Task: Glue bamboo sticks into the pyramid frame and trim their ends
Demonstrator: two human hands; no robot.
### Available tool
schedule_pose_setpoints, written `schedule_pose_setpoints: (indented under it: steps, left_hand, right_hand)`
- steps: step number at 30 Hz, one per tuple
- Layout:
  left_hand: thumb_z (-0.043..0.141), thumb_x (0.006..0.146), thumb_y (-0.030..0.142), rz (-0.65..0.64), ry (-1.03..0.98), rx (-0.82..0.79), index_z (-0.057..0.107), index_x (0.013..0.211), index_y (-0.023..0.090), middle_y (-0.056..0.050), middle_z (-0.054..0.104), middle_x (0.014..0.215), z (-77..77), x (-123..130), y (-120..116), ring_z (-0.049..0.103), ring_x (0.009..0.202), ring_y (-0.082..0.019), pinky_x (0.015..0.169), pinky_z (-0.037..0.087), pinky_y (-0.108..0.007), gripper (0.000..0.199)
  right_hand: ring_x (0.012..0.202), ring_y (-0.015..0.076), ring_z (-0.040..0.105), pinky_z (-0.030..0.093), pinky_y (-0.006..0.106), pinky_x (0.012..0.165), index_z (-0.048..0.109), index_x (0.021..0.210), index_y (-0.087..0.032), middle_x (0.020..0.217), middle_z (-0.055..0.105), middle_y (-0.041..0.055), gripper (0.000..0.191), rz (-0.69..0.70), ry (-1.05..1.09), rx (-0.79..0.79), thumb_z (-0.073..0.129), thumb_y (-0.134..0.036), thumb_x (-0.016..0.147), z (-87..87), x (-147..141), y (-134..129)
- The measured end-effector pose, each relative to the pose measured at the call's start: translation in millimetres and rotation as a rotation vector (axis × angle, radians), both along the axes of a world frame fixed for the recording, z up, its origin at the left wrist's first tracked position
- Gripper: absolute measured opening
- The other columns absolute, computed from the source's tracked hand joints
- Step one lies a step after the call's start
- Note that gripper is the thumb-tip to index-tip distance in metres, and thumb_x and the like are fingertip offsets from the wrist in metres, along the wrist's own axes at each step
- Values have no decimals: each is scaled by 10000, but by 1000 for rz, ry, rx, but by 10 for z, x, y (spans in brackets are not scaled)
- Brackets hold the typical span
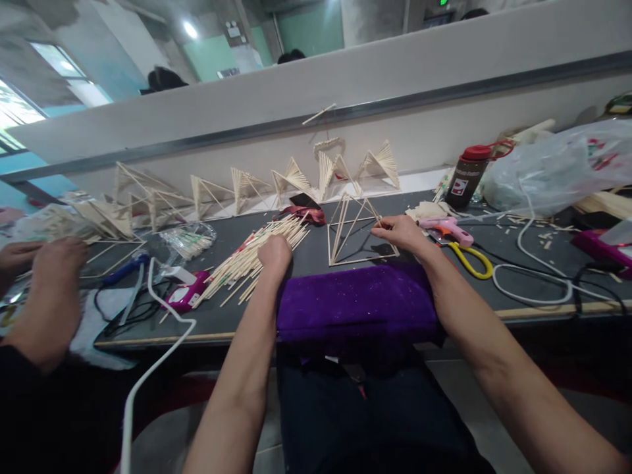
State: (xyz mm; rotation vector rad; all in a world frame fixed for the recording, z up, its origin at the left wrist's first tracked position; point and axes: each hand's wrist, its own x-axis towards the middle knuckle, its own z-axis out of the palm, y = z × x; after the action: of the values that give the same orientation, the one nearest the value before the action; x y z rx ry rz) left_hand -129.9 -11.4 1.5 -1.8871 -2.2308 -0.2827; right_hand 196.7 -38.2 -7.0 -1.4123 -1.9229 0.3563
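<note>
One frame [364, 261], one heap of sticks [257, 253], one glue gun [450, 228], one bottle [465, 179] and at least six fan models [296, 179]. The frame stands on the grey table [232, 228]; the right hand [402, 232] reaches forward, its fingers narrowed on the frame's right side. The left hand [275, 253] is curled over the heap; whether it holds a stick, I cannot tell. A pale partition [247, 118] runs behind.

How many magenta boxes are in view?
2: one box left of the sticks, another box at the picture's right edge, partly cut off. More may be hidden.
</note>
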Motion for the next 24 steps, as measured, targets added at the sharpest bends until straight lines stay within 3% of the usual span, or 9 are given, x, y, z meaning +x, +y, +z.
schedule_pose_setpoints:
  steps: [3,5,6,8,11,15,18,24]
  left_hand:
    - [477,845,242,-27,-287,248,679,926,143,-158,670,1002,157,-20,-39,628,918,-261,731,460,-329,239]
    - [527,824,264,-155,-699,372,654,861,151,-98,670,889,266,62,-114,600,729,-163,604,428,-243,174]
    - [534,823,284,-245,-977,351,633,827,150,-64,650,798,315,133,-165,535,584,-111,511,378,-210,167]
    - [607,784,354,-466,-1468,64,601,772,142,-6,584,661,388,315,-284,358,410,-42,386,238,-174,213]
    - [751,668,320,-640,-1846,-291,585,784,129,30,575,656,415,600,-446,251,363,11,338,141,-140,277]
    - [789,651,292,-685,-1923,-478,593,805,110,26,598,650,323,837,-527,277,347,25,321,152,-121,309]
    - [788,656,302,-684,-1864,-503,614,832,97,-6,639,670,234,899,-515,316,346,16,326,163,-128,322]
    - [772,674,317,-694,-1755,-419,634,819,115,-19,662,680,140,897,-519,352,369,-3,353,180,-147,284]
  right_hand:
    - [637,145,563,371,265,599,721,749,-182,685,671,23,323,-38,113,56,591,-476,775,58,1,-42]
    - [626,139,564,395,263,600,719,762,-171,696,677,27,287,-116,269,177,593,-428,779,122,5,-76]
    - [601,130,553,401,259,585,715,766,-166,684,670,24,274,-163,364,247,589,-409,782,163,6,-93]
    - [535,109,516,403,248,539,704,775,-162,645,645,7,261,-224,542,354,583,-392,788,266,-1,-122]
    - [480,80,485,398,229,485,701,814,-164,631,629,-10,236,-140,679,332,597,-373,784,467,-54,-142]
    - [498,62,519,389,206,443,707,901,-171,717,659,10,241,102,679,126,625,-358,773,762,-211,-85]
    - [514,62,546,355,192,400,698,937,-158,757,673,30,271,168,694,23,640,-362,767,924,-339,13]
    - [524,54,552,333,166,386,676,840,-147,702,662,18,209,215,747,-28,664,-338,757,972,-498,150]
